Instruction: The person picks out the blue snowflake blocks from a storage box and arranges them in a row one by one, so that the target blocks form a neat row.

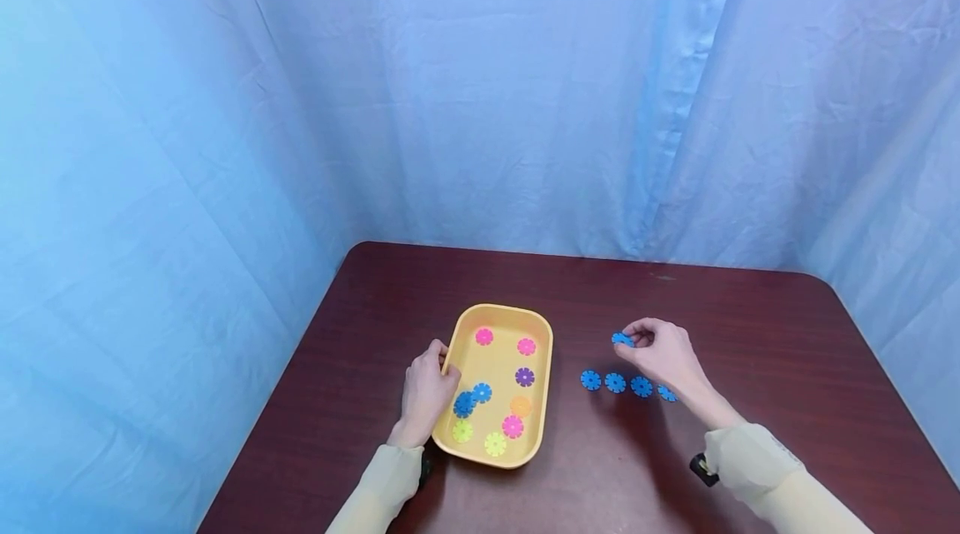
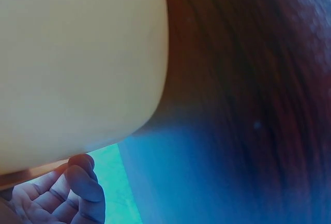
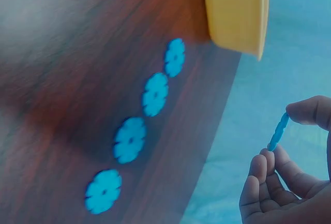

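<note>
In the head view my right hand (image 1: 663, 355) pinches a blue notched disc (image 1: 622, 339) between thumb and fingers, above the table. The right wrist view shows that held disc (image 3: 279, 132) nearly edge-on. Just nearer to me, a row of several blue notched discs (image 3: 130, 139) lies flat on the table, the rightmost partly covered by my hand. My left hand (image 1: 427, 392) grips the left rim of a yellow tray (image 1: 546, 376). The left wrist view has its curled fingers (image 2: 85, 185) at the tray's edge. Inside lie pink, purple (image 1: 524, 376), orange, yellow and blue discs.
A dark reddish-brown table (image 1: 600, 292) with rounded far corners carries everything. Pale blue curtains (image 1: 480, 101) hang behind it and along both sides. The tray stands left of the row of discs, with bare tabletop between them.
</note>
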Demonstrator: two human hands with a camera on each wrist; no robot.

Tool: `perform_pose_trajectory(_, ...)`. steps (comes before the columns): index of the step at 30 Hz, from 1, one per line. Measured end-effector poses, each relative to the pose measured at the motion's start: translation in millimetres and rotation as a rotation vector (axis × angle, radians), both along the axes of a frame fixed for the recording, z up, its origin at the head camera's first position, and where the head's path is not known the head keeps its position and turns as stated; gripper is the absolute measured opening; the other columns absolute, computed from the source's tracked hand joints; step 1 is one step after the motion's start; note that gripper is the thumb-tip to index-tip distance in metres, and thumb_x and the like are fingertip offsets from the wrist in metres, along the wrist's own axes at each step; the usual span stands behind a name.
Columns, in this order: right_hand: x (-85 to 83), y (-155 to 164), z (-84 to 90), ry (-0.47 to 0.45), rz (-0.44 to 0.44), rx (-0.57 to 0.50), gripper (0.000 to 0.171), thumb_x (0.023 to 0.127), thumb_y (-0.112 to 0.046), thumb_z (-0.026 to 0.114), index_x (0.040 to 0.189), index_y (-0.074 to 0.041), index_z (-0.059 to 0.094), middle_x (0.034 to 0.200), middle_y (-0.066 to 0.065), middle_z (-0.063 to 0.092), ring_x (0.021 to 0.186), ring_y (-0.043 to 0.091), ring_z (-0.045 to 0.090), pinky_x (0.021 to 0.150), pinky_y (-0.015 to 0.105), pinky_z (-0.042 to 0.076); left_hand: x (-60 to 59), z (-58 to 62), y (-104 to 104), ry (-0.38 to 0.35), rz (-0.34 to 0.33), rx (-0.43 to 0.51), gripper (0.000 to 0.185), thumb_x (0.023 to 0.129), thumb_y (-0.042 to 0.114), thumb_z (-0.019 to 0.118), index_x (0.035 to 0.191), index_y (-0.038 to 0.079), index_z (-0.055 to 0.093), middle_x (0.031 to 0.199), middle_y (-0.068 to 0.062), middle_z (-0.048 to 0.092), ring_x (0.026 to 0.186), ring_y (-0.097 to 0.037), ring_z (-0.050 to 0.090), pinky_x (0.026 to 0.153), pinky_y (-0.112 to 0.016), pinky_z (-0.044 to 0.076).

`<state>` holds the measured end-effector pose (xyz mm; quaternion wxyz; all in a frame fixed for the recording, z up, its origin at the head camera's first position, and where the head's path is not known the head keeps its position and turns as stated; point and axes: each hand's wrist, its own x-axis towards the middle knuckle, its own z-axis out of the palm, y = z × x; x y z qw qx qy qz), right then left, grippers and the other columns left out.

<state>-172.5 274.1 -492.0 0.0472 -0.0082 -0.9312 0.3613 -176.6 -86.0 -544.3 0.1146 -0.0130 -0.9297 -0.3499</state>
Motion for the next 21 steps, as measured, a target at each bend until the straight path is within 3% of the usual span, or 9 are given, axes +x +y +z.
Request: perform_pose_trajectory(21,24.6,56.6,-41.1,-0.011,-0.091,0.083,0.035,0.074,-0.036,0.071,0.092,-0.008,0.062,0.078,0.002,0.059,0.069,0.017,0.053,0.059,0.031,0.043,0.9,0.1,0.5,-0.005,-0.002,0.001,0.014,0.074,0.010,0.061,0.087,0.012,0.055,0.068,0.004,0.053,0.053,-0.010,0.049,0.050,-0.025,0.041)
